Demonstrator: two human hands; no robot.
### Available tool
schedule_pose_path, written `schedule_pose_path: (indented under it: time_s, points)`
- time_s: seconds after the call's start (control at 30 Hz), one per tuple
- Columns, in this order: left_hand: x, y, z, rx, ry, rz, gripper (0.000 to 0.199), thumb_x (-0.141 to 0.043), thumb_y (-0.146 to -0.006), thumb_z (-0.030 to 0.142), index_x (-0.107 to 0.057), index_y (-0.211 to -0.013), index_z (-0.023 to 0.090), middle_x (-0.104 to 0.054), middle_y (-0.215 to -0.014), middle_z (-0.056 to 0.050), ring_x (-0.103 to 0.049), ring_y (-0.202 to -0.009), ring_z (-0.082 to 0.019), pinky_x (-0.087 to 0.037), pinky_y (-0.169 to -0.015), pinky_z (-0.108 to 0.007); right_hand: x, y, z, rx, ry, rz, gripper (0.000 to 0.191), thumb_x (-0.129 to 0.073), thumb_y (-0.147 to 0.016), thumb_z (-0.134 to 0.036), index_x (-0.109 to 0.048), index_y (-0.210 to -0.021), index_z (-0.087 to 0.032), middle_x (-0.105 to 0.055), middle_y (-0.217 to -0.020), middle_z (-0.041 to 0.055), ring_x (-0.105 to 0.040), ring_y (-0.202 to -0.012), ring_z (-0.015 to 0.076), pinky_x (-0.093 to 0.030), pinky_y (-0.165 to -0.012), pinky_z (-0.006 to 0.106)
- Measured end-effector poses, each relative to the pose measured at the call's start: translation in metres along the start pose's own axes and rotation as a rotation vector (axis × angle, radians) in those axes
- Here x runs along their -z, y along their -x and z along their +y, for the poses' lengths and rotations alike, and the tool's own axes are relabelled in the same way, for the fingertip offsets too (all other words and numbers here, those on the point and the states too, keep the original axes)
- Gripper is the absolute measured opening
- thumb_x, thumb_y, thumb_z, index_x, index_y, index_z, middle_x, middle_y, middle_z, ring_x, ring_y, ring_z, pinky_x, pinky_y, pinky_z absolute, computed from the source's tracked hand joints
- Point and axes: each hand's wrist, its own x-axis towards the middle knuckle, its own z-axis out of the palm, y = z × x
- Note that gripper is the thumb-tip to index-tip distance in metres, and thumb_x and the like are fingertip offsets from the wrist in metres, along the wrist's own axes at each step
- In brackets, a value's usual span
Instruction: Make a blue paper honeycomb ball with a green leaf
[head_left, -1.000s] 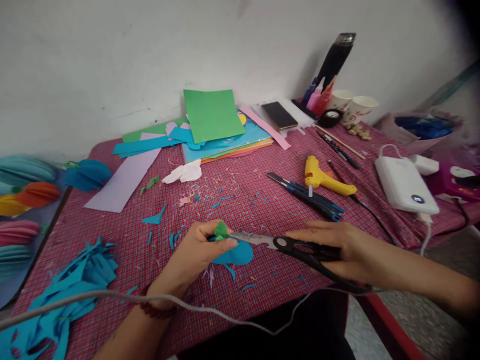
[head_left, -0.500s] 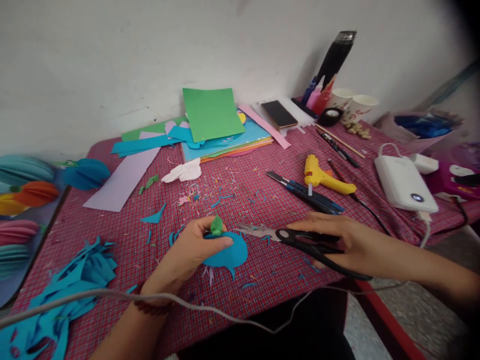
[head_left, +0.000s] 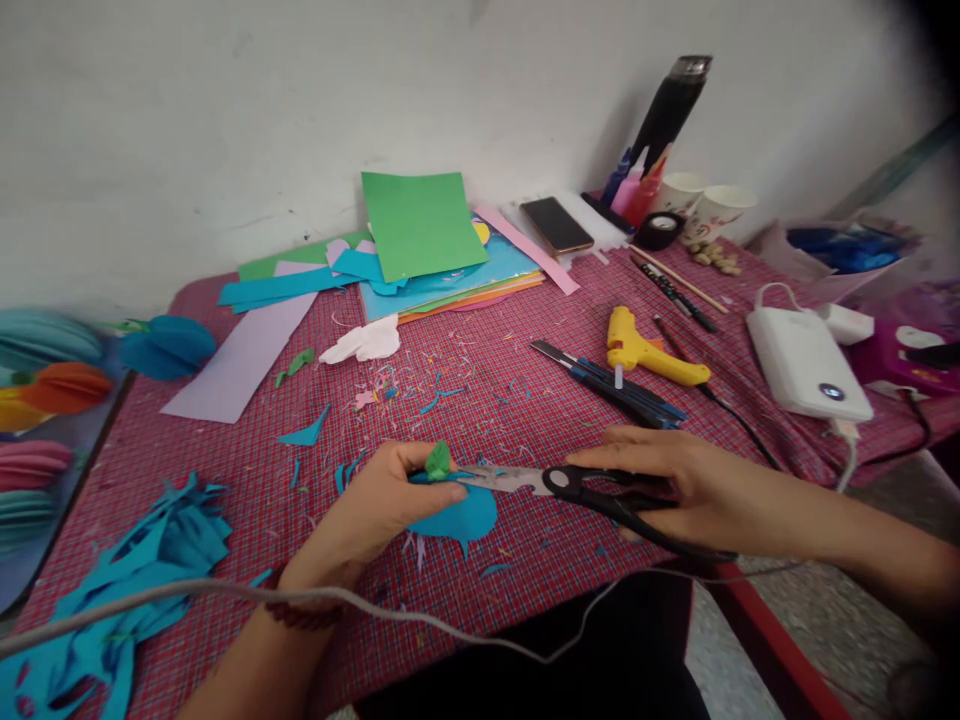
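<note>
My left hand (head_left: 397,495) pinches a blue paper cutout (head_left: 461,518) near the table's front edge, thumb on top. A small green paper leaf (head_left: 438,460) sticks up between the thumb and fingers. My right hand (head_left: 675,485) is wrapped round the black handles of a pair of scissors (head_left: 559,481). The blades point left and lie at the upper edge of the blue cutout, close to the leaf. Whether they bite into the paper I cannot tell.
A blue box cutter (head_left: 607,385) and a yellow glue gun (head_left: 652,358) lie beyond my right hand. Blue paper scraps (head_left: 157,570) heap at left. A white power bank (head_left: 810,365) stands at right. A pale cable (head_left: 420,612) runs across in front of me.
The scissors have moved left, and their blades now reach the blue cutout's upper edge. The cutout has tilted a little in my left hand.
</note>
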Motion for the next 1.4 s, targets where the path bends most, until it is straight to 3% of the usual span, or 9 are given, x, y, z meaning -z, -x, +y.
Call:
schedule_pose_path:
  time_s: [0.43,0.73,1.17,1.4]
  points:
    - [-0.0005,-0.0001,0.0,-0.028,-0.005,-0.057,0.024,-0.077,-0.063,0.034,-0.06,-0.062,0.017,-0.054,-0.053,0.005,-0.044,-0.049,-0.007,-0.031,-0.049,-0.021,-0.0008,0.0002,0.0039,0.016,-0.031,-0.058,0.049,-0.059,-0.09,-0.027,-0.052,-0.139,-0.032,-0.066,-0.12,0.0052,-0.063,-0.107,0.0235,-0.05,-0.093,0.038]
    - [-0.0014,-0.0011,-0.0006,-0.06,0.03,-0.055,0.023,-0.078,-0.062,0.032,-0.061,-0.062,0.017,-0.054,-0.055,0.005,-0.045,-0.049,-0.007,-0.034,-0.05,-0.022,-0.0017,0.0051,-0.0009,-0.011,0.083,0.021,0.05,-0.059,-0.089,-0.026,-0.052,-0.138,-0.032,-0.066,-0.115,0.0056,-0.065,-0.099,0.021,-0.054,-0.081,0.031]
    - [-0.0024,-0.0015,-0.0033,-0.045,0.051,-0.035,0.021,-0.079,-0.061,0.031,-0.064,-0.065,0.017,-0.057,-0.057,0.004,-0.048,-0.051,-0.008,-0.036,-0.052,-0.022,-0.0045,0.0031,0.0019,0.035,0.04,0.01,0.049,-0.059,-0.089,-0.022,-0.054,-0.137,-0.028,-0.065,-0.122,0.0086,-0.064,-0.106,0.023,-0.052,-0.088,0.034]
    - [-0.0018,-0.0009,-0.0004,-0.094,-0.026,-0.038,0.021,-0.075,-0.063,0.03,-0.059,-0.06,0.017,-0.049,-0.054,0.006,-0.042,-0.05,-0.007,-0.031,-0.051,-0.022,-0.002,-0.001,-0.004,0.015,0.003,-0.031,0.046,-0.057,-0.091,-0.024,-0.054,-0.137,-0.03,-0.067,-0.12,0.0059,-0.063,-0.107,0.022,-0.051,-0.091,0.035]
